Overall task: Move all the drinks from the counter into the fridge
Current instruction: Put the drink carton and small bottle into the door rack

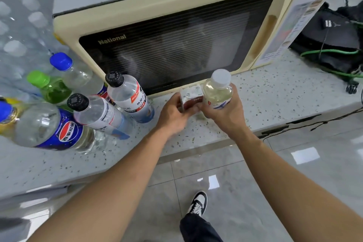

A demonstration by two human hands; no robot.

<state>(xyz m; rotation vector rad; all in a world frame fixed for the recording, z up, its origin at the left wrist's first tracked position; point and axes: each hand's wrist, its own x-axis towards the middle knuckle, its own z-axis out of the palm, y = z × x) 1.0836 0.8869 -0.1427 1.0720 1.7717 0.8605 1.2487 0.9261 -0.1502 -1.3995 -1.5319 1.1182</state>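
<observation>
On the speckled counter (275, 92), in front of a cream microwave (161, 31), my left hand (173, 116) grips a small white and brown drink carton (191, 96). Right beside it, my right hand (224, 112) holds a small white-capped bottle (218, 88) of pale liquid upright. To the left stand two black-capped water bottles (129, 96) (96, 114), a large Pepsi bottle (49, 125), a green-capped bottle (49, 86) and a blue-capped bottle (76, 70). The fridge is out of view.
A shrink-wrapped pack of water bottles (19, 31) fills the far left. A black bag (334, 37) with green cables (330, 52) lies right of the microwave. Grey tiled floor (294, 173) and my shoe (198, 202) show below the counter edge.
</observation>
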